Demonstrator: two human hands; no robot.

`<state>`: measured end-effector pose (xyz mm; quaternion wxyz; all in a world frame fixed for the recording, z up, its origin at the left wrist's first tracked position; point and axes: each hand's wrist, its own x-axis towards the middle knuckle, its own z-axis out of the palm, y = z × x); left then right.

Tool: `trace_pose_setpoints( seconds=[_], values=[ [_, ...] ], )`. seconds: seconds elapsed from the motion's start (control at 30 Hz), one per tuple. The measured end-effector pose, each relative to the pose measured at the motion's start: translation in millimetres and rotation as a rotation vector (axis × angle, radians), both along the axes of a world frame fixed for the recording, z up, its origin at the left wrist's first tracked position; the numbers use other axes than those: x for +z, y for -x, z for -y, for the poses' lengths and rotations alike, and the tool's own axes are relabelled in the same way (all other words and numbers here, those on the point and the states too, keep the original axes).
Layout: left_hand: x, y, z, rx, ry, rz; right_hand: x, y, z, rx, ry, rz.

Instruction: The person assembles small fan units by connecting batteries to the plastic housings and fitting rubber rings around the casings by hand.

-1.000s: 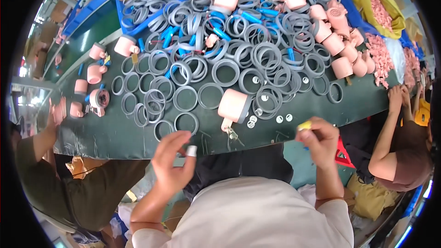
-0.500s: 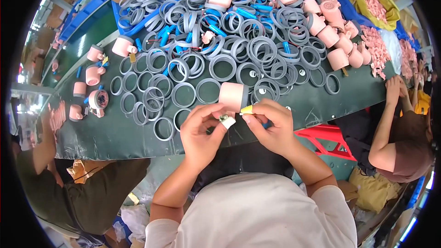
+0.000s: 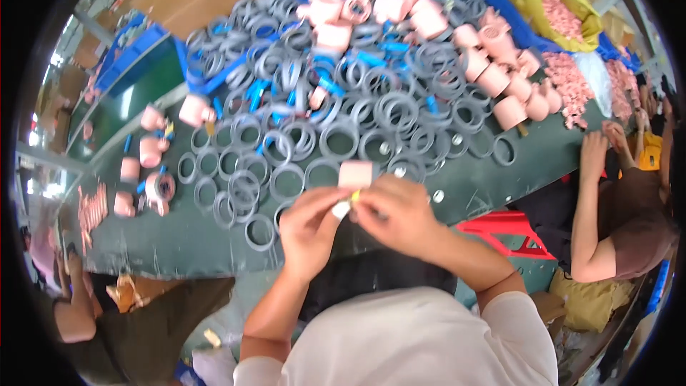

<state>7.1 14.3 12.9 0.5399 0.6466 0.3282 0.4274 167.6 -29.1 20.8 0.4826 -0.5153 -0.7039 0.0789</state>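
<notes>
Both hands meet just above the near edge of the green surface [image 3: 164, 243], close to the chest, likely so the tiny work sits right under the eyes. The left hand [image 3: 309, 227] pinches a small white piece [image 3: 341, 209] at its fingertips; the right hand [image 3: 400, 216] curls tight against it, a yellow bit [image 3: 355, 195] peeking out. A pink block [image 3: 355, 174] sits just behind, grey rings [image 3: 336, 107] heaped beyond.

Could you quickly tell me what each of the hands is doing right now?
Left hand: closed, pinching a small white piece.
Right hand: closed on the same small piece.
</notes>
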Motion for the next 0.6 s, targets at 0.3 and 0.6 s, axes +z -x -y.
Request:
trace_pose_setpoints(
  seconds=[0.3,0.6],
  values=[
    [17,5,-16,0.115,-0.176,-0.055,4,23,-5,0.229,0.063,-0.499],
    [92,126,-186,0.384,-0.274,-0.360,21,-219,-189,-0.845,-0.212,0.159]
  ],
)
